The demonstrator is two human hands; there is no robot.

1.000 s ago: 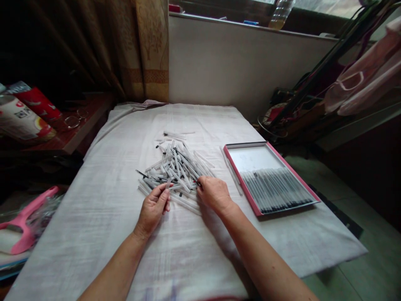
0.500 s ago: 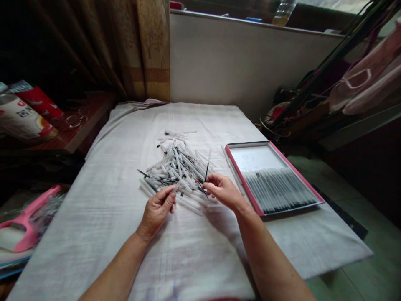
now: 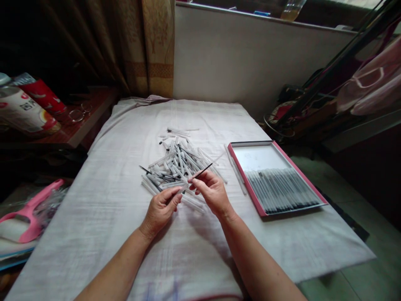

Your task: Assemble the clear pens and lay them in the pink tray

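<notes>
My left hand (image 3: 162, 209) pinches a translucent pen barrel (image 3: 181, 190), most of it hidden by my fingers. Just to its right, my right hand (image 3: 210, 190) holds a thin pen refill (image 3: 205, 169), dark along its lower part and clear toward its upper end. The refill slants up to the right, and its lower tip is close to the barrel's end; I cannot tell if they touch. Behind both hands spreads a loose pile of pen parts (image 3: 175, 161), clear barrels and dark refills mixed. A pink-edged box (image 3: 250, 154) on the right holds a row of pens (image 3: 282, 192).
A pale cloth (image 3: 109, 200) covers the table. Two loose barrels (image 3: 235, 171) lie beside the box. At the left are a pink-handled tape dispenser (image 3: 34, 209), a labelled jar (image 3: 28, 110) and glasses (image 3: 78, 113) on a wooden surface. A curtain (image 3: 158, 50) hangs behind.
My right hand has moved left toward my left hand, and the refill has tipped from nearly upright to a slant. The camera view has shifted slightly.
</notes>
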